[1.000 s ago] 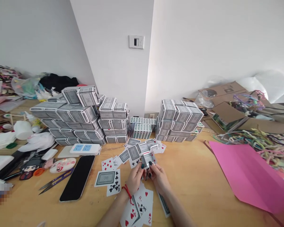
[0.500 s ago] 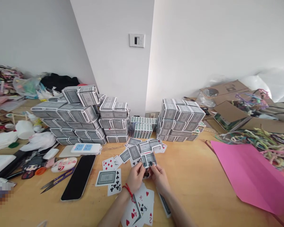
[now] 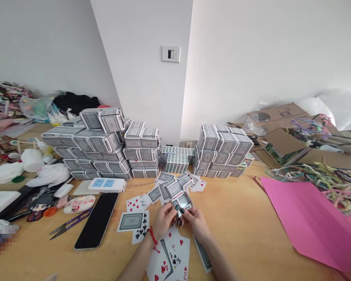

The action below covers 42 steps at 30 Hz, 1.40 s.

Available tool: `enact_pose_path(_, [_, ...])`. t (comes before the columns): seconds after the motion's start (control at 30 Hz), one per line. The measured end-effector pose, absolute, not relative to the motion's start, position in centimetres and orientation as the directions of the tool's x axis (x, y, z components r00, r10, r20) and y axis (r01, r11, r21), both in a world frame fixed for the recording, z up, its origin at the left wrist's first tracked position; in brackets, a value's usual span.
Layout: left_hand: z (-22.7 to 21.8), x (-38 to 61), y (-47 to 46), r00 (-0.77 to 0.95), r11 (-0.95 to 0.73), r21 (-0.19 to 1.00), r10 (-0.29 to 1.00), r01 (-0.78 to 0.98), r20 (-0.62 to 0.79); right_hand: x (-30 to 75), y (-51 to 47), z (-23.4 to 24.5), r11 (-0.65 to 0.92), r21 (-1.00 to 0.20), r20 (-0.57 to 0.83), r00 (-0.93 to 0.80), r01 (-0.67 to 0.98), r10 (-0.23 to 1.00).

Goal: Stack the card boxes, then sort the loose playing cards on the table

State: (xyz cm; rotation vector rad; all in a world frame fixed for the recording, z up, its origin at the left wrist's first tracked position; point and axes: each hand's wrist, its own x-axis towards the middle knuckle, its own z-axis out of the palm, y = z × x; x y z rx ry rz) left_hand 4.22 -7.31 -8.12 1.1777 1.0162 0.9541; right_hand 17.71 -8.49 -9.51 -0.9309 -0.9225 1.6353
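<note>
Here, cards [image 3: 183,200] between left grip [image 3: 163,219], right grip [image 3: 195,222].

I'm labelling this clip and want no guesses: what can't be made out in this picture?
All in the head view.
The small packet of cards in the grip of left hand and right hand: backs showing, fingers over the edges, so no count or suits.
The face-up cards by the forearms: cut off by the bottom edge.
The lower-left patch: blurred out.
The wall panel: too small to read.
</note>
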Motion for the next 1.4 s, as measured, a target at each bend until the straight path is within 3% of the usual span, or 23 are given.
enact_pose_path(0.3, [-8.6,4.6,-7.5,0.162,0.024,0.999,0.986,0.041,-0.030,18.0,-8.3,-9.2,-0.291,-0.875,-0.178,-0.303,-0.386,0.936])
enact_pose_path(0.57, [-9.2,4.7,-7.6,0.162,0.102,0.994,0.981,0.024,-0.105,18.4,-8.4,-9.1,-0.279,-0.893,-0.154,-0.343,-0.354,0.927])
enact_pose_path(1.0, [-9.4,4.5,-8.0,0.110,0.013,0.991,0.994,0.136,-0.028,18.5,-8.4,-9.3,-0.321,-0.873,-0.172,-0.384,-0.367,0.907])
enact_pose_path(1.4, [-9.4,4.3,-7.9,0.089,0.051,0.999,0.995,0.009,-0.052,18.4,-8.3,-9.2,-0.348,-0.833,-0.195,-0.360,-0.430,0.912])
